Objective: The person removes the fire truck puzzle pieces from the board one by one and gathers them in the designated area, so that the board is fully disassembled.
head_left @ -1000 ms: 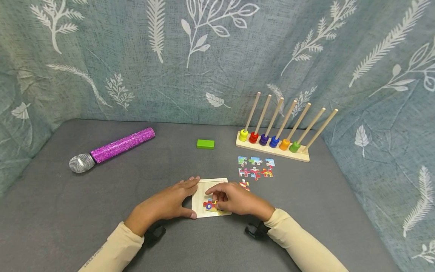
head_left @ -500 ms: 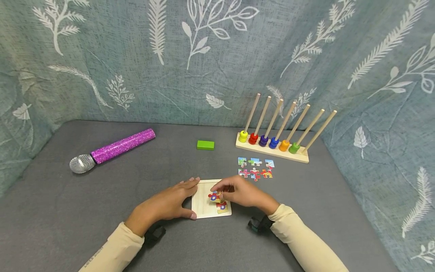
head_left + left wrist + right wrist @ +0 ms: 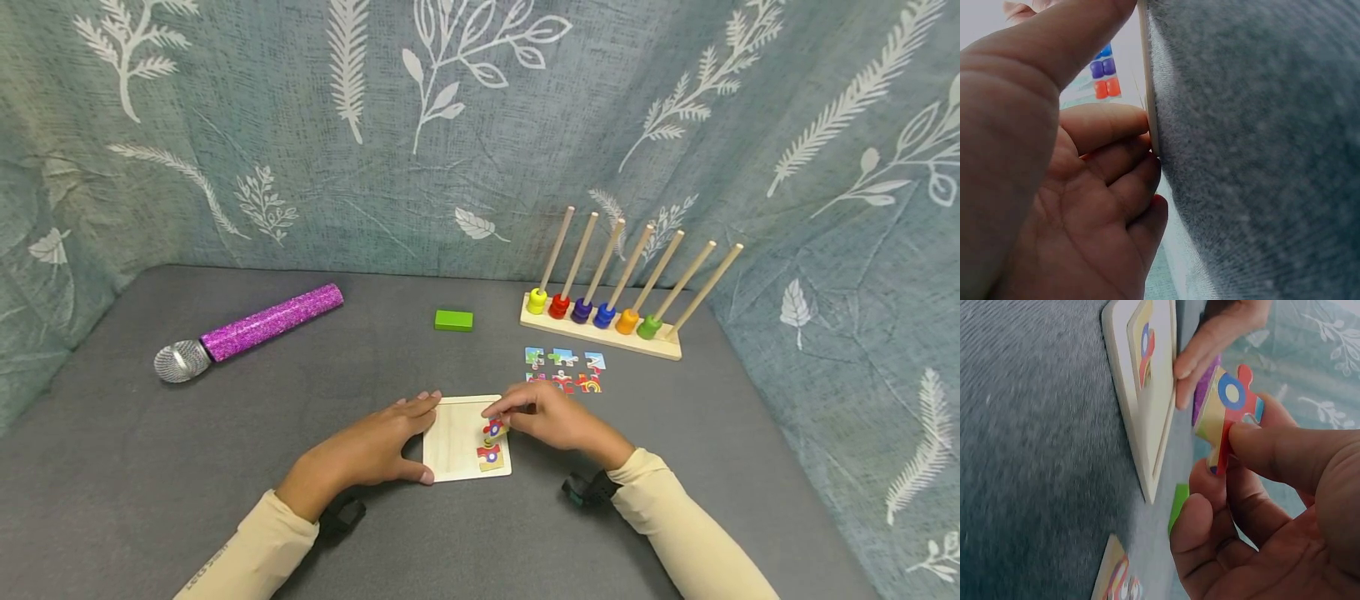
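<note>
My left hand [image 3: 378,442] rests along the left side of a square wooden puzzle tray [image 3: 453,442], thumb at the near corner and fingertips at the far one. In the left wrist view, its fingers [image 3: 1110,125] touch the tray's edge. Between thumb and fingers, my right hand [image 3: 555,415] pinches a jigsaw piece [image 3: 1229,400] with a red, yellow and blue picture. That piece is tilted, close over the tray's right side. Another jigsaw piece [image 3: 491,458] lies in the tray's near right corner.
Several loose jigsaw pieces [image 3: 562,357] lie in rows beyond my right hand, some partly covered by it. Behind them stands a peg rack [image 3: 600,333] with coloured beads. A green block [image 3: 453,320] lies mid-table; a purple glittery microphone [image 3: 270,323] lies at the left.
My right hand has carried the pinched piece from the tray's near middle up and rightward, uncovering the piece in the near right corner. The left hand stays in place.
</note>
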`<state>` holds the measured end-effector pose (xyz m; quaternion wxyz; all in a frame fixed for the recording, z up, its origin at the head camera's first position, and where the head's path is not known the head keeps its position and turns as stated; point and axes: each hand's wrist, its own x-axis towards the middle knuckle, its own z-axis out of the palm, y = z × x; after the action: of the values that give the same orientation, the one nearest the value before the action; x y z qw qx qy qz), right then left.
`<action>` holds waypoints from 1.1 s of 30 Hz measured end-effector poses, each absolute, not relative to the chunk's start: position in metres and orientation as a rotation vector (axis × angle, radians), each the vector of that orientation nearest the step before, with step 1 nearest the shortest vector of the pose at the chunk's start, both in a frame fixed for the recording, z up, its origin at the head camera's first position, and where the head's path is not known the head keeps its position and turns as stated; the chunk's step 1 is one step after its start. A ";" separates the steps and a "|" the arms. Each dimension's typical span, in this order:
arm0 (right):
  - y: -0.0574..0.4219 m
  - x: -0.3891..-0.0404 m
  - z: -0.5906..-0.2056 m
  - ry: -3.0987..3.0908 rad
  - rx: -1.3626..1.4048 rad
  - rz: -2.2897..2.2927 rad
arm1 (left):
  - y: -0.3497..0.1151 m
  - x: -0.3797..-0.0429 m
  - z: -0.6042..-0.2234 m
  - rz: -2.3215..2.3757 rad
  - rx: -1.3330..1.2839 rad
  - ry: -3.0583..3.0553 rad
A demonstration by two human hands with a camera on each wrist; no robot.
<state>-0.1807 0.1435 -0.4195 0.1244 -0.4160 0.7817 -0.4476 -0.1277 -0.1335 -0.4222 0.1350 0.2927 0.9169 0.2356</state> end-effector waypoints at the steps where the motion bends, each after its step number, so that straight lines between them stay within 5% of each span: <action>1: 0.146 -0.181 -0.419 2.291 -1.211 -1.299 | -0.133 -0.128 -0.422 0.684 0.847 2.655; 14: 0.181 -0.181 -0.410 2.538 -0.927 -1.195 | -0.135 -0.127 -0.424 0.703 0.890 2.669; 33: 0.221 -0.188 -0.418 2.580 -0.978 -1.231 | -0.137 -0.127 -0.425 0.711 0.909 2.666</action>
<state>-0.1878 0.2214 -0.4179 0.0602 -0.3230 0.8525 -0.4066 -0.1267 -0.1372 -0.4251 0.1182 0.3107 0.9113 0.2431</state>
